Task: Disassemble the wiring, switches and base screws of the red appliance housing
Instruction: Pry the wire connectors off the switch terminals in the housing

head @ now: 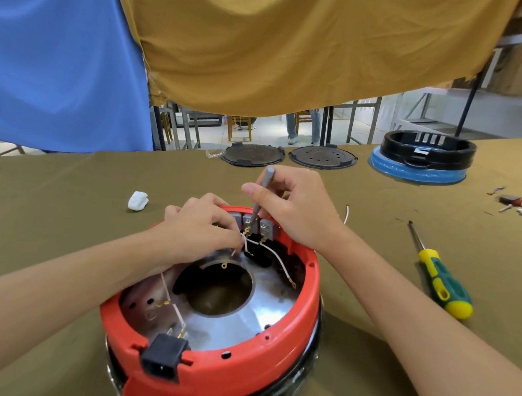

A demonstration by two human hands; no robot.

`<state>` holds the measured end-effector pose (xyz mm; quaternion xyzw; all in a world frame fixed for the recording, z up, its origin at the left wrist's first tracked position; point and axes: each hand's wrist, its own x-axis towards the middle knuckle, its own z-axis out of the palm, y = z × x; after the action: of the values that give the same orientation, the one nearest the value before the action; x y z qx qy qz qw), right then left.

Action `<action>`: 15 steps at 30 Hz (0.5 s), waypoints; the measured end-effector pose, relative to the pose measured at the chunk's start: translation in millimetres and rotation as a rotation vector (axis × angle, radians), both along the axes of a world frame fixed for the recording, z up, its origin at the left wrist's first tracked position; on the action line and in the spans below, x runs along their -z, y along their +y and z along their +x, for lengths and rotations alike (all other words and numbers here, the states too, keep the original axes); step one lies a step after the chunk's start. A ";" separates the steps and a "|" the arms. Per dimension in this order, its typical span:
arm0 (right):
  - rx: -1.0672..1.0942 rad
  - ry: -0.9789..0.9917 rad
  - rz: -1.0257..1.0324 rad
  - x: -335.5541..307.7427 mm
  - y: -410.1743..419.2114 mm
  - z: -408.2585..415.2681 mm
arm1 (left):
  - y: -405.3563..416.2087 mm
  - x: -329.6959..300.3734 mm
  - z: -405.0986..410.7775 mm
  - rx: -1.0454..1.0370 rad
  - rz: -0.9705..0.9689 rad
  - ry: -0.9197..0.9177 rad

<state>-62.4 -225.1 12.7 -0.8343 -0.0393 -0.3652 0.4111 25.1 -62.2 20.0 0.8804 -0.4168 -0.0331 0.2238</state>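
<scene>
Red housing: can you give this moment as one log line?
right hand: holds grey tool at switches | left hand: pinches white wire | red housing: open

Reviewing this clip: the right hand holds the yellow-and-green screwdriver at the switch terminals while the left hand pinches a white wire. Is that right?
Not quite. In the head view the right hand holds a slim grey tool at the switch terminals; the yellow-and-green screwdriver lies unused on the table. The left hand does pinch a white wire.

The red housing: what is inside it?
Inside the red housing: a metal plate with a round hole, white wires, grey switches at the far wall and a black socket in front. The left hand covers part of the wiring.
</scene>
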 end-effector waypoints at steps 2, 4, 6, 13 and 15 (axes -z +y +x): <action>-0.006 -0.015 -0.020 -0.2 0.2 -0.4 | -0.1 -0.2 -0.6 0.001 -0.006 0.002; -0.004 -0.023 -0.039 -0.4 0.1 -0.9 | -0.6 -0.2 -0.4 0.006 -0.004 -0.003; -0.001 -0.026 -0.052 -0.8 -0.1 -1.0 | -0.3 -0.1 0.0 0.011 0.000 -0.005; -0.001 -0.003 -0.041 -1.0 -0.2 -0.7 | -2.1 0.1 -0.7 0.006 0.008 0.020; -0.002 0.006 -0.015 -0.7 -0.4 -0.6 | -2.0 -0.1 -0.1 0.010 0.012 0.010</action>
<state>-63.1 -225.5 13.5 -0.8383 -0.0416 -0.3620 0.4055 25.0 -64.1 20.0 0.8795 -0.4197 -0.0412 0.2203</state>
